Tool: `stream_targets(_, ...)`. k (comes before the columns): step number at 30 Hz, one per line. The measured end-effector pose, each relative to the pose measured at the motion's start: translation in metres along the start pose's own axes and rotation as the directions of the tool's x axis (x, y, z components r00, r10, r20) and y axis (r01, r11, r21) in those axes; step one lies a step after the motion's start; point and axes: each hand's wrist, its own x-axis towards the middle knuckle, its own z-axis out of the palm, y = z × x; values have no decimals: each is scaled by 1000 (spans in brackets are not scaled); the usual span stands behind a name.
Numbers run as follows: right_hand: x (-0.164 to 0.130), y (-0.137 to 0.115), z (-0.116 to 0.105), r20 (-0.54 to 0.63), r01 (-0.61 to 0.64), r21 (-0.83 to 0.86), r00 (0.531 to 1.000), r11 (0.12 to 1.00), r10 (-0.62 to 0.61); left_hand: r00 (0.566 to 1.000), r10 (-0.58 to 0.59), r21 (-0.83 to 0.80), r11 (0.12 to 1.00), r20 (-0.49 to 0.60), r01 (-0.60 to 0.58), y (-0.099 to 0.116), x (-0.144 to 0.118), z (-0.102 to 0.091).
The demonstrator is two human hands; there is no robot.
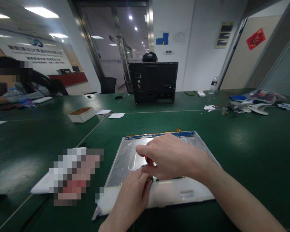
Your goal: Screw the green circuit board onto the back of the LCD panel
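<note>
A flat display panel (123, 161) lies on the green table in front of me, its silvery metal back facing up. A narrow blue circuit board (145, 136) runs along its far edge, and whitish film (174, 193) covers the near edge. My right hand (169, 154) is closed around a red and black screwdriver handle (148, 160) above the panel's middle. Just below it, my left hand (135, 190) rests on the panel, its fingertips close to the tool. Those fingertips are partly hidden, as is the screwdriver's tip. Part of a green circuit board (156, 178) shows beneath the hands.
A blurred-out item with a white part (42, 183) lies left of the panel. Further off are an open white box (83, 116), a black monitor housing (154, 82), a bottle (213, 85) and plastic-bagged items (263, 95). A person (21, 77) sits at the far left.
</note>
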Motion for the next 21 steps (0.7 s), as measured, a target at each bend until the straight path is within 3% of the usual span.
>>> stream_targets(6, 3, 0, 1, 21, -36, -38, 999, 999, 37, 998, -35, 27, 999, 44, 33, 3, 1, -4)
stream_targets(15, -2, 0, -2, 17, 33, 2, 999, 999, -33, 1000, -1, -5, 1000, 20, 2, 4, 1, -4)
stream_targets(21, 3, 2, 1, -2, -42, -32, 999, 999, 42, 997, -45, 6, 999, 63, 45, 3, 1, -4)
